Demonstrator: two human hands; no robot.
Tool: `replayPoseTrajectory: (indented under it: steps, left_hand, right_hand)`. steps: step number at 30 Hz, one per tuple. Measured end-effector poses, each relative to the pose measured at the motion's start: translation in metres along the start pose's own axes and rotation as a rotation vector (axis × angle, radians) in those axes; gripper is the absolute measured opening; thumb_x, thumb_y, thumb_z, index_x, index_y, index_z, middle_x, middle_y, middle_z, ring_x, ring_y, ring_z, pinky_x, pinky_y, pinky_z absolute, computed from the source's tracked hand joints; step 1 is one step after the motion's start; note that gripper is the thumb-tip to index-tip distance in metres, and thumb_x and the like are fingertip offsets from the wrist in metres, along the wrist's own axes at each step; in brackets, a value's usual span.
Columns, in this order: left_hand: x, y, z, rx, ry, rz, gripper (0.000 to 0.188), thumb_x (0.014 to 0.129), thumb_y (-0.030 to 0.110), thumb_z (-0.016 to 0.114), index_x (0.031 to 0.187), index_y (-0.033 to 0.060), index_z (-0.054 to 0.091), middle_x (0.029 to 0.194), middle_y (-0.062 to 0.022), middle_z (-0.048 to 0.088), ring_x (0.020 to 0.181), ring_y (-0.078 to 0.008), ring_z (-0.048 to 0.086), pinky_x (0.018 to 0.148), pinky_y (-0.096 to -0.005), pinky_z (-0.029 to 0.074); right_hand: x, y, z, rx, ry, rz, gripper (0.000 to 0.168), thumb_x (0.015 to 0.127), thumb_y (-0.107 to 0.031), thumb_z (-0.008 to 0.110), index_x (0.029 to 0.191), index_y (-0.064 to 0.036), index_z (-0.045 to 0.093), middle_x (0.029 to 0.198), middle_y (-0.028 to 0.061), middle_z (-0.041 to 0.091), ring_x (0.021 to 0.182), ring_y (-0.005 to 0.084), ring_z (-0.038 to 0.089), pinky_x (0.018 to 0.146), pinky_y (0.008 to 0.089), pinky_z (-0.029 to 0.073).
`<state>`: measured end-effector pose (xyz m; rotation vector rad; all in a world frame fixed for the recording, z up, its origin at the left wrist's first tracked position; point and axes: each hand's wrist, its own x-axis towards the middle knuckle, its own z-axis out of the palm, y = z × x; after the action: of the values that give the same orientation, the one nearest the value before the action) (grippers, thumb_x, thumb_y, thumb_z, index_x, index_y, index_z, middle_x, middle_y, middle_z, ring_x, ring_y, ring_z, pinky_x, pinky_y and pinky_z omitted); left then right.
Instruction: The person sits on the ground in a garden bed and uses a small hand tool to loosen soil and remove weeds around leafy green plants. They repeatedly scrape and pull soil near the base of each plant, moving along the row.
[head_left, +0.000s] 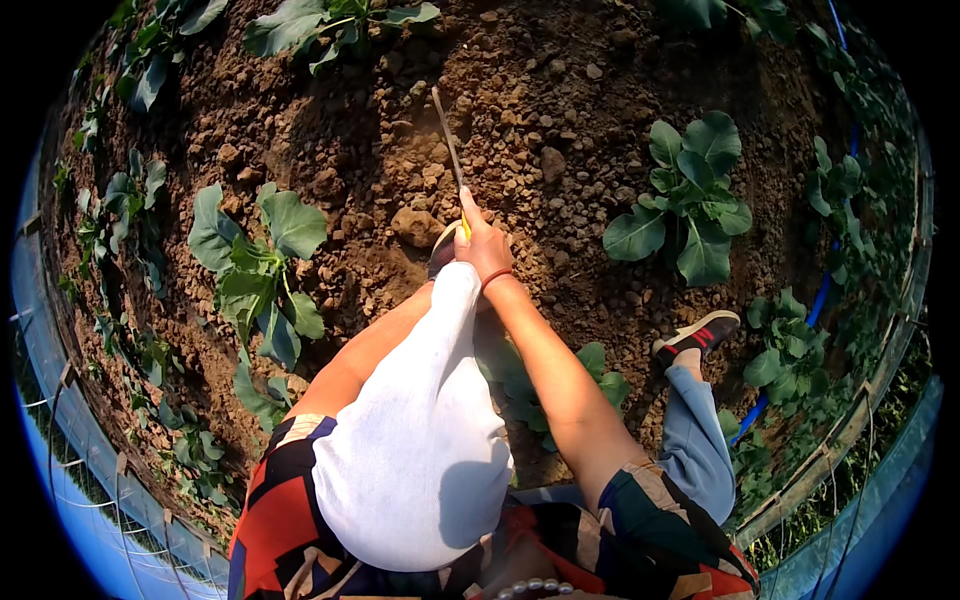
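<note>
My right hand (487, 249), with a red band at its wrist, grips the yellow handle of a slender hand tool (448, 139). From the fist a narrow grey shaft or blade runs forward over clods of dry brown soil (525, 127). Its exact kind is unclear. My left forearm (386, 330) reaches toward the same grip, but white cloth (420, 435) and the right hand hide most of the left hand, so its hold cannot be made out. A dark shoe (444, 251) shows just left of the hands, beside a large clod (417, 226).
Leafy cabbage-family plants stand at left (259, 262) and right (694, 199), with another plant (341, 26) ahead. My other shoe (697, 337) rests at right. A blue hose (821, 296) runs along the right side. Low blue edging (56, 315) curves around the bed.
</note>
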<state>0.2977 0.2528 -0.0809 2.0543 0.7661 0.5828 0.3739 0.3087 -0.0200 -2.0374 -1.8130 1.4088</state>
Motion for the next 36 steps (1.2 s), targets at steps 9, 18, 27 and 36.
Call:
replayPoseTrajectory:
  steps: [9, 18, 27, 36]
  left_hand:
    - [0.007, 0.004, -0.009, 0.181, -0.251, -0.095, 0.030, 0.083, 0.030, 0.049, 0.060, 0.0139, 0.059, 0.063, -0.0025, 0.058, 0.071, -0.0194, 0.054, 0.071, -0.0309, 0.038]
    - [0.007, 0.001, -0.006, -0.037, 0.016, 0.003, 0.018, 0.070, 0.017, 0.057, 0.055, 0.0080, 0.057, 0.061, -0.0068, 0.058, 0.062, -0.0260, 0.054, 0.064, -0.0349, 0.043]
    - [0.008, -0.009, -0.001, -0.037, -0.005, -0.005, 0.015, 0.067, 0.014, 0.057, 0.053, 0.0077, 0.054, 0.058, -0.0075, 0.053, 0.061, -0.0271, 0.052, 0.058, -0.0355, 0.042]
    - [0.005, -0.012, -0.001, -0.039, -0.018, 0.006, 0.020, 0.070, 0.016, 0.057, 0.055, 0.0068, 0.046, 0.057, -0.0057, 0.047, 0.060, -0.0235, 0.047, 0.058, -0.0331, 0.039]
  right_hand:
    - [0.078, -0.028, -0.076, 0.019, 0.315, -0.129, 0.055, 0.081, -0.017, 0.056, 0.134, -0.017, 0.038, 0.097, 0.0202, 0.062, 0.081, 0.0309, 0.063, 0.072, 0.0366, 0.050]
    - [0.154, -0.082, -0.045, -0.126, 0.078, -0.001, 0.060, 0.085, -0.016, 0.050, 0.139, -0.021, 0.025, 0.103, 0.0183, 0.061, 0.094, 0.0310, 0.060, 0.081, 0.0404, 0.049]
    - [0.050, -0.033, -0.017, -0.010, -0.009, -0.069, 0.063, 0.082, -0.016, 0.052, 0.139, -0.023, 0.025, 0.084, 0.0209, 0.063, 0.077, 0.0358, 0.062, 0.068, 0.0439, 0.048]
    - [0.031, -0.012, 0.000, 0.128, 0.169, -0.187, 0.055, 0.079, -0.014, 0.055, 0.132, -0.019, 0.042, 0.077, 0.0207, 0.062, 0.067, 0.0317, 0.062, 0.061, 0.0387, 0.048]
